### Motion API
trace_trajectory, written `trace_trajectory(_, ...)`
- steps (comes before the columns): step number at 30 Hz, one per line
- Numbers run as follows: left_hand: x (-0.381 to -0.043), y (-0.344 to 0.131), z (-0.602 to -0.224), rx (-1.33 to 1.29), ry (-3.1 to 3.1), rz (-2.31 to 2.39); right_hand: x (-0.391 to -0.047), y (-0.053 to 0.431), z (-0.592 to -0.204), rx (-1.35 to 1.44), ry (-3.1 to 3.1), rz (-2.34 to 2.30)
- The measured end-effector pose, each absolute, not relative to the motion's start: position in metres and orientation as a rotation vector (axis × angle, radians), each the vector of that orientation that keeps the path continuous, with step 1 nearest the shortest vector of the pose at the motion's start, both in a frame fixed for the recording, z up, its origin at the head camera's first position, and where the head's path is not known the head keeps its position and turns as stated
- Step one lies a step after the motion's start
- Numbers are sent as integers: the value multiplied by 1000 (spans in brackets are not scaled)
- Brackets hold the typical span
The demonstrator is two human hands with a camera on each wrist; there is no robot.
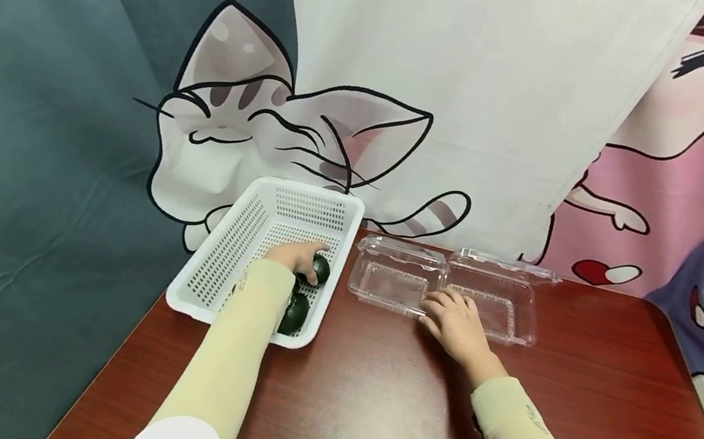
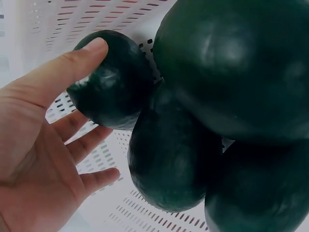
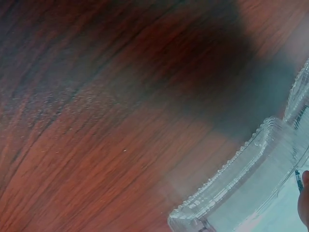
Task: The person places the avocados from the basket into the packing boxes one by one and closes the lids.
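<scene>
In the head view my left hand [image 1: 291, 254] is inside a white perforated basket [image 1: 226, 261] at the left of the table. It grips a dark green, glossy avocado [image 2: 113, 89]; the left wrist view shows the thumb across its top and the fingertips partly hidden behind it. Several more avocados [image 2: 169, 157] lie beside it, some covered by my forearm in the head view. My right hand [image 1: 455, 326] rests with loosely bent fingers at the adjoining edges of two clear plastic clamshell boxes, a left box [image 1: 393, 281] and a right box [image 1: 510, 314], both with lids raised.
The reddish-brown wooden table [image 1: 378, 400] carries the basket and boxes near its back edge. Behind it hangs a printed cloth [image 1: 485, 79] with cartoon figures, and a grey-green curtain-like cloth [image 1: 37, 200] covers the left side.
</scene>
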State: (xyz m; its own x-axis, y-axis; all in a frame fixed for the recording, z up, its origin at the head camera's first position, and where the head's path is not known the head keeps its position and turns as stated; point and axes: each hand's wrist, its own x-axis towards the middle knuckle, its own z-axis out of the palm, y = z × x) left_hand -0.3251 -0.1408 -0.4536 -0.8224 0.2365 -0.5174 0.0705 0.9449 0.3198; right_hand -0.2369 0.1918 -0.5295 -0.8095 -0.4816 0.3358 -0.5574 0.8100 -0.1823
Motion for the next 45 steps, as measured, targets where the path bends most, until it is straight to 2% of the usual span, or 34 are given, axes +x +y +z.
trace_trajectory(24, -321, -151, -459, 246, 2642, 344, -234, 191, -530, 860, -2702, 456)
trace_trajectory(45, -327, -149, -445, 340, 2684, 458, -236, 196, -531, 844, -2704, 433)
